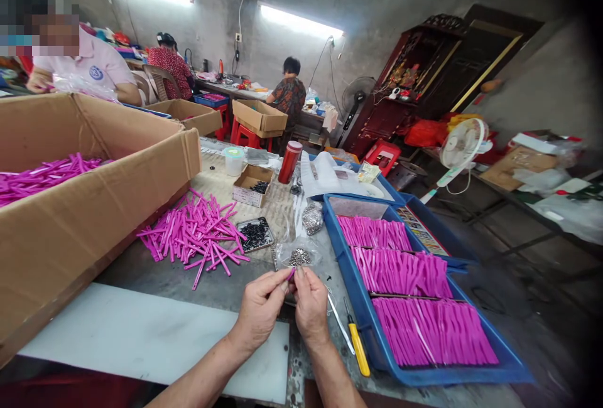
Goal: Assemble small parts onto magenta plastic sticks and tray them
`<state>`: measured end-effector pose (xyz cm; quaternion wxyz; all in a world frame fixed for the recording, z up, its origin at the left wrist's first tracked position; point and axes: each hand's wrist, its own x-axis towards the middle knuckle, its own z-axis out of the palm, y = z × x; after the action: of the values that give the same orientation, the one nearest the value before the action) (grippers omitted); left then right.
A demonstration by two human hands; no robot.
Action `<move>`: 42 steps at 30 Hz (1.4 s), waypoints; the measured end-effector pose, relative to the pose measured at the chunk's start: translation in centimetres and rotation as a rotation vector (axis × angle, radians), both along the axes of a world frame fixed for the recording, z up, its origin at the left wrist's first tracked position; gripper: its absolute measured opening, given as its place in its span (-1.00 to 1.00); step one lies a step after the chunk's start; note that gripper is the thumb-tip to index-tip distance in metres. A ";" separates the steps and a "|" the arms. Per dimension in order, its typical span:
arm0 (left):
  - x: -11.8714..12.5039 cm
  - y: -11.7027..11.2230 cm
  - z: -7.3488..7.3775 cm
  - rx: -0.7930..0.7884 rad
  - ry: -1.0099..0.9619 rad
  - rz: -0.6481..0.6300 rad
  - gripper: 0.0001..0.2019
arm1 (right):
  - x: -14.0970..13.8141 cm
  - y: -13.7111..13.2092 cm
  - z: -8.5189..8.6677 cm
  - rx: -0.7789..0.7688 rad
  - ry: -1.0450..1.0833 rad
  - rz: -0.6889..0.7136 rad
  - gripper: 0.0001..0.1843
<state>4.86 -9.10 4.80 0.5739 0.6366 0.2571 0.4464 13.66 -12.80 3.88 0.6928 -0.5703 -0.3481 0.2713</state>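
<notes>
My left hand and my right hand meet over the middle of the table. Both pinch a small purple strip, mostly hidden by the fingers. Just beyond them lies an open plastic bag of small silver metal parts. A loose pile of purple strips spreads out to the left, beside a small tray of black pins. To the right of my right hand rest a thin white-handled tool and a yellow-handled screwdriver.
A blue crate with rows of purple strips stands at right. A large cardboard box borders the left side. Behind are a small carton, a red bottle and a lidded tub. Several people work further back.
</notes>
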 end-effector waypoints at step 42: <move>-0.1 -0.1 -0.6 -0.027 -0.006 -0.012 -0.74 | 0.2 -0.1 -0.5 0.028 0.083 0.048 -0.75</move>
<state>4.75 -9.18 4.24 0.5857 0.6292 0.2575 0.4413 13.88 -12.86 3.38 0.7079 -0.5402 -0.3365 0.3063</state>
